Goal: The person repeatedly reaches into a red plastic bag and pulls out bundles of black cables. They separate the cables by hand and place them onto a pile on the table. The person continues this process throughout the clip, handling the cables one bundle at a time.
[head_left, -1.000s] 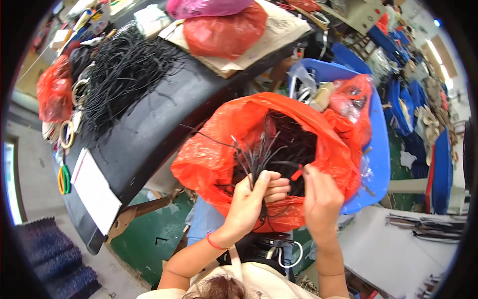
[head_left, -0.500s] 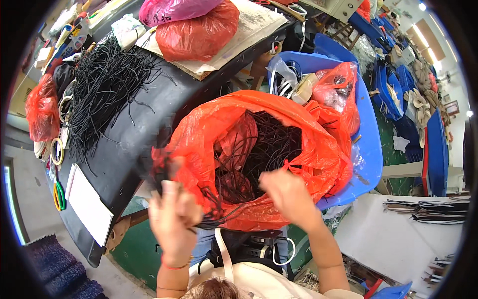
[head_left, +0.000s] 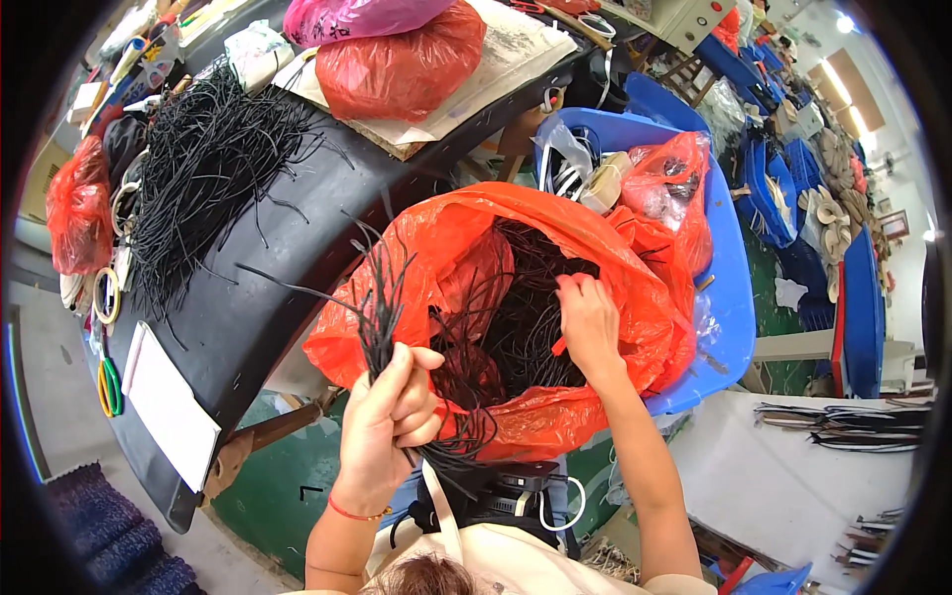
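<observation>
My left hand [head_left: 390,402] is closed round a bundle of thin black cords [head_left: 379,322]. Their ends fan out above the fist, and the other ends hang below it over the near rim of a wide-mouthed red plastic bag [head_left: 543,428]. Inside the bag lie a tangle of black cords [head_left: 531,337] and a smaller red bag [head_left: 484,283]. My right hand [head_left: 592,325] reaches over the bag's right side, its fingers bent together at the cords; what they grip is hidden.
The bag rests against a blue plastic tub [head_left: 729,327]. On the black table [head_left: 297,243] at left lie a heap of black cords [head_left: 203,164], a white pad [head_left: 171,402] and scissors [head_left: 109,385]. Filled red [head_left: 402,64] and pink bags stand farther back. At right is a white surface [head_left: 734,456] with strips.
The left hand, blurred before, has steadied, with its cord bundle now upright and spread. My right hand has moved up and right, farther over the bag's opening.
</observation>
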Demonstrator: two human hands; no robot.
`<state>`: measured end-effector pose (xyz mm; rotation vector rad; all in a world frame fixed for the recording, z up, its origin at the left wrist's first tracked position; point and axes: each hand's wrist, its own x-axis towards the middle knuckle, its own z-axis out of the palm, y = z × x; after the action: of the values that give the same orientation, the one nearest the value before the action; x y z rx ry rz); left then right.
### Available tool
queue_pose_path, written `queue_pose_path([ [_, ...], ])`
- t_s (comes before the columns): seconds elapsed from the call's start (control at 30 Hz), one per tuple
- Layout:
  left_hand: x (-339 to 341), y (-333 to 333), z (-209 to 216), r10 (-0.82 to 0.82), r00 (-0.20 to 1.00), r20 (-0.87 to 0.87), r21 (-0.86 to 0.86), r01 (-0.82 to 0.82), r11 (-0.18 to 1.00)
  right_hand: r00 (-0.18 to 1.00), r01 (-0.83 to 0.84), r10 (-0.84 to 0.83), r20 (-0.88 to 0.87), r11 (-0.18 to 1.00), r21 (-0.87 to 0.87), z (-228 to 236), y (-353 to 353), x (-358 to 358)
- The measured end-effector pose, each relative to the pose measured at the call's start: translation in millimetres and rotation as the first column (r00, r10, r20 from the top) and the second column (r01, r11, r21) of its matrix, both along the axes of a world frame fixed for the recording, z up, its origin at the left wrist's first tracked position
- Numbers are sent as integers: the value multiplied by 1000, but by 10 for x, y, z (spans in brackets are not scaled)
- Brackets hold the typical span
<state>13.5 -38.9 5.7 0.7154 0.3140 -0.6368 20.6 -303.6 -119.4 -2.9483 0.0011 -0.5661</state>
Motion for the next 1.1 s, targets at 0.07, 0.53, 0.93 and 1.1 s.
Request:
queue_pose_path([
  [0.07,-23,-51,67,-52,999,-3,-2,52,999,999,-2,-1,-49,999,-45,-18,-43,1],
  [0.53,12,-319,67,-123,961,249,227,65,972,989,-63,-64,130,620,782,1300,141,-353],
  [0.93,77,-661,-71,-500,632,592,599,70,798,983,-167,173,69,658,734,1543,347,-289],
  [1.1,161,-248,-11,-163,897,412,296,38,955,994,-110,84,73,829,548,1290,152,-63],
])
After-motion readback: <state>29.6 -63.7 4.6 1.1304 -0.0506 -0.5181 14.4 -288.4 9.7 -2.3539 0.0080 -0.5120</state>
